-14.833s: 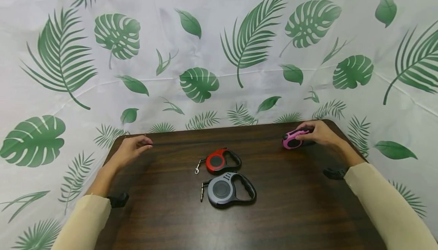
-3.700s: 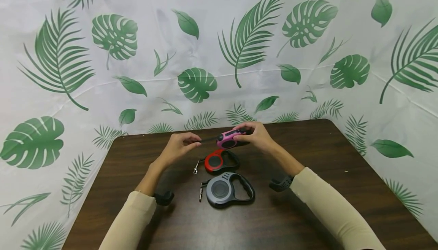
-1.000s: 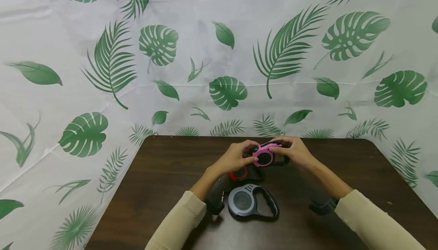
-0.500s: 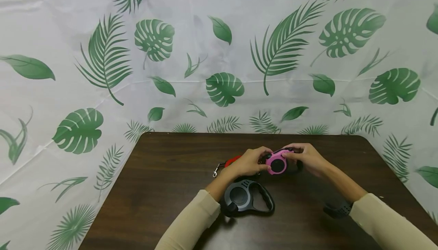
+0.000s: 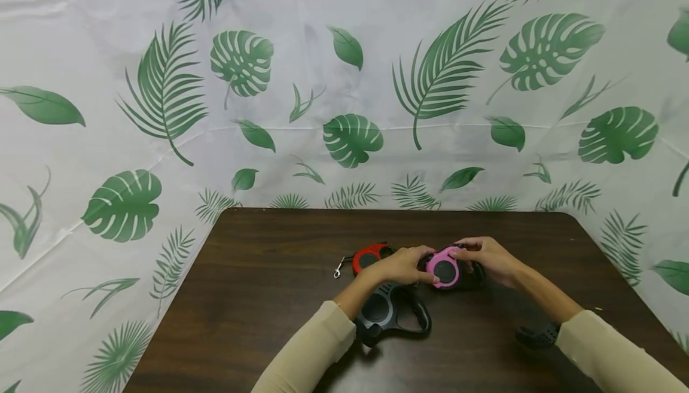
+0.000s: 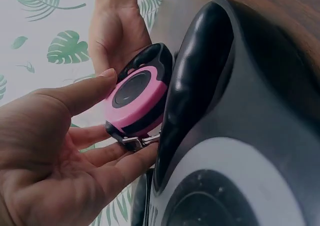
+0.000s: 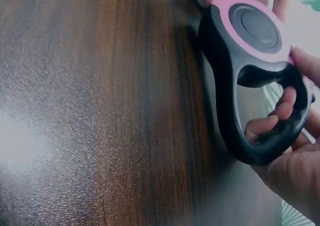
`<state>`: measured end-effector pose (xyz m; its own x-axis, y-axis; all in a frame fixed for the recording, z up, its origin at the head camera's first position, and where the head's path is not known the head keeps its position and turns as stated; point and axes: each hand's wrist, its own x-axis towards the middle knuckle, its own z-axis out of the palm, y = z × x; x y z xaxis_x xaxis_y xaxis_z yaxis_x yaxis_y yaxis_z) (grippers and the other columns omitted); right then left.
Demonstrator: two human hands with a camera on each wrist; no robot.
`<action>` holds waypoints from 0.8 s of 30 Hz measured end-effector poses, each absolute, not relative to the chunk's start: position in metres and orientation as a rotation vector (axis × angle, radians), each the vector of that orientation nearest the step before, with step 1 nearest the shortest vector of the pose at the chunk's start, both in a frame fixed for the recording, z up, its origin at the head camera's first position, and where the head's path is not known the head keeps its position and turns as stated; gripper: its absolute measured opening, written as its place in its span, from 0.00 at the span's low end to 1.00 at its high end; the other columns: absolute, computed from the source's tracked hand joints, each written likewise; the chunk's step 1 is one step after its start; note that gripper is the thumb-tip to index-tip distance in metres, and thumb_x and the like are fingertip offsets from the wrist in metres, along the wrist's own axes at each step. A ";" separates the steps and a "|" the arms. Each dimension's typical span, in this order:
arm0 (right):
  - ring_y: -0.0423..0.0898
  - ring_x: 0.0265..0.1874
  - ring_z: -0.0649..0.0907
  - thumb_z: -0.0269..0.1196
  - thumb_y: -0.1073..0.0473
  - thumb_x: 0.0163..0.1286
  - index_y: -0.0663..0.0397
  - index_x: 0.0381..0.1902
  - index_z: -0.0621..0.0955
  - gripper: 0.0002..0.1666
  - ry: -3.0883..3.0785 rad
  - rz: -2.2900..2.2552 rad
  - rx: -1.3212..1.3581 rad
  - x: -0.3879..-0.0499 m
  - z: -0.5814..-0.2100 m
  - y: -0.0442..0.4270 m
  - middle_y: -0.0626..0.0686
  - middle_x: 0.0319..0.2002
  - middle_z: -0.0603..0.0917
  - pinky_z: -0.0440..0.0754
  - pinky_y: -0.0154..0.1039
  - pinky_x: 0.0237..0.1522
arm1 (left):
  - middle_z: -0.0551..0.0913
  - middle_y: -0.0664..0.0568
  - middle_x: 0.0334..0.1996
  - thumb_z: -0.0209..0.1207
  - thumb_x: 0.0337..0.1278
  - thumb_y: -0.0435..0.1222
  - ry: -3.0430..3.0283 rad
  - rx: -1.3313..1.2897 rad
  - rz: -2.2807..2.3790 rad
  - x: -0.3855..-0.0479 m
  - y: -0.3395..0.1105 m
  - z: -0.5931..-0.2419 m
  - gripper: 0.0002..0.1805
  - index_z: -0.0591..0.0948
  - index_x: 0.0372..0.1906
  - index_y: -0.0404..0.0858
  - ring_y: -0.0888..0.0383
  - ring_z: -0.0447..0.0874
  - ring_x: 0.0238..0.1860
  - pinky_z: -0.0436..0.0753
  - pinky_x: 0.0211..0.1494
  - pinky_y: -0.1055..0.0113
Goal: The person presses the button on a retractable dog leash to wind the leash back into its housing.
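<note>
Both hands hold a pink and black retractable dog leash (image 5: 444,271) low over the table, right of the other two leashes. My right hand (image 5: 492,261) grips its black handle (image 7: 227,103), with fingers curled through the loop in the right wrist view. My left hand (image 5: 404,266) holds the casing's front end. In the left wrist view its thumb lies on the pink shell (image 6: 117,113) and its fingers are below, by the metal clip (image 6: 140,142). A red retractable leash (image 5: 366,256) and a grey one (image 5: 377,308) lie on the table, partly hidden by my left hand and forearm.
The dark wooden table (image 5: 258,273) ends at a white leaf-printed cloth (image 5: 301,160) behind it. The red leash's metal clip (image 5: 337,273) points left. The grey leash's handle (image 5: 420,315) sits just in front of my left hand.
The pink leash came from the far right to the middle. My left hand, pinching its drawn-out strap earlier, has moved onto the casing. Lately both hands lowered it slightly nearer and rightward.
</note>
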<state>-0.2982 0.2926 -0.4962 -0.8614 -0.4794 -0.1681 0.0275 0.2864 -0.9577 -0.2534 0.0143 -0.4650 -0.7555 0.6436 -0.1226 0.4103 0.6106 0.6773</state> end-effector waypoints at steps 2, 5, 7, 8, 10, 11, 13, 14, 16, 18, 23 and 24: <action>0.46 0.31 0.79 0.68 0.57 0.77 0.67 0.55 0.84 0.18 2.156 -1.605 -0.391 -0.298 -0.497 0.292 0.52 0.37 0.83 0.80 0.41 0.37 | 0.79 0.47 0.70 0.66 0.73 0.47 2.489 0.844 0.895 -0.253 0.015 -0.466 0.38 0.67 0.80 0.37 0.58 0.82 0.63 0.78 0.65 0.68; 0.46 0.32 0.80 0.71 0.56 0.74 0.70 0.55 0.83 0.22 2.230 -1.575 -0.368 -0.296 -0.498 0.291 0.53 0.39 0.83 0.81 0.39 0.36 | 0.78 0.46 0.71 0.66 0.73 0.47 2.486 0.844 0.885 -0.253 0.015 -0.467 0.39 0.67 0.80 0.36 0.57 0.80 0.67 0.76 0.68 0.68; 0.44 0.35 0.81 0.73 0.55 0.72 0.70 0.55 0.84 0.24 2.319 -1.515 -0.353 -0.294 -0.499 0.291 0.53 0.41 0.85 0.82 0.38 0.38 | 0.78 0.46 0.71 0.65 0.74 0.47 2.475 0.847 0.891 -0.253 0.015 -0.468 0.39 0.67 0.80 0.36 0.57 0.79 0.67 0.76 0.69 0.67; 0.44 0.37 0.81 0.73 0.54 0.72 0.69 0.56 0.84 0.25 2.370 -1.471 -0.360 -0.293 -0.499 0.291 0.54 0.42 0.86 0.82 0.37 0.39 | 0.78 0.46 0.71 0.65 0.74 0.47 2.470 0.848 0.892 -0.253 0.016 -0.468 0.38 0.67 0.80 0.36 0.57 0.79 0.68 0.76 0.69 0.68; 0.46 0.40 0.81 0.73 0.53 0.72 0.68 0.57 0.84 0.26 2.475 -1.371 -0.379 -0.292 -0.500 0.291 0.55 0.45 0.86 0.82 0.37 0.41 | 0.78 0.47 0.71 0.65 0.74 0.48 2.457 0.848 0.901 -0.253 0.016 -0.468 0.38 0.67 0.80 0.36 0.57 0.79 0.68 0.75 0.69 0.68; 0.46 0.42 0.81 0.73 0.52 0.72 0.67 0.58 0.85 0.26 2.514 -1.330 -0.376 -0.291 -0.500 0.291 0.56 0.46 0.87 0.82 0.36 0.43 | 0.77 0.47 0.72 0.65 0.74 0.48 2.455 0.850 0.900 -0.252 0.016 -0.468 0.38 0.67 0.80 0.36 0.57 0.78 0.69 0.75 0.70 0.68; 0.48 0.44 0.81 0.72 0.52 0.73 0.67 0.58 0.85 0.26 2.570 -1.253 -0.399 -0.290 -0.501 0.292 0.57 0.48 0.87 0.81 0.36 0.44 | 0.77 0.48 0.72 0.64 0.74 0.49 2.452 0.847 0.896 -0.252 0.016 -0.468 0.38 0.67 0.80 0.37 0.58 0.77 0.70 0.74 0.71 0.67; 0.48 0.44 0.81 0.72 0.51 0.73 0.67 0.58 0.85 0.26 2.582 -1.230 -0.405 -0.290 -0.501 0.292 0.57 0.48 0.87 0.81 0.36 0.44 | 0.77 0.48 0.72 0.64 0.75 0.50 2.450 0.844 0.894 -0.252 0.016 -0.468 0.38 0.67 0.80 0.37 0.58 0.77 0.70 0.74 0.70 0.67; 0.49 0.45 0.81 0.72 0.50 0.73 0.66 0.58 0.85 0.26 2.597 -1.204 -0.401 -0.289 -0.500 0.293 0.57 0.47 0.87 0.81 0.36 0.44 | 0.78 0.49 0.72 0.63 0.75 0.51 2.447 0.846 0.886 -0.251 0.015 -0.466 0.38 0.68 0.80 0.38 0.58 0.77 0.69 0.75 0.70 0.67; 0.49 0.45 0.82 0.72 0.50 0.73 0.66 0.57 0.86 0.25 2.616 -1.182 -0.410 -0.289 -0.500 0.293 0.57 0.47 0.88 0.81 0.37 0.45 | 0.78 0.49 0.71 0.62 0.76 0.52 2.450 0.853 0.868 -0.250 0.014 -0.465 0.37 0.68 0.79 0.39 0.58 0.78 0.69 0.75 0.69 0.67; 0.51 0.46 0.84 0.70 0.49 0.75 0.62 0.54 0.88 0.22 2.665 -1.126 -0.435 -0.290 -0.496 0.296 0.59 0.50 0.89 0.82 0.41 0.47 | 0.76 0.48 0.74 0.59 0.79 0.51 2.445 0.894 0.890 -0.247 0.006 -0.457 0.34 0.69 0.79 0.38 0.56 0.75 0.73 0.73 0.72 0.66; 0.51 0.47 0.84 0.69 0.49 0.76 0.62 0.55 0.88 0.22 2.675 -1.109 -0.445 -0.291 -0.496 0.297 0.59 0.51 0.89 0.82 0.42 0.48 | 0.75 0.47 0.74 0.58 0.79 0.50 2.442 0.908 0.910 -0.246 0.003 -0.455 0.34 0.69 0.79 0.38 0.56 0.74 0.73 0.73 0.73 0.66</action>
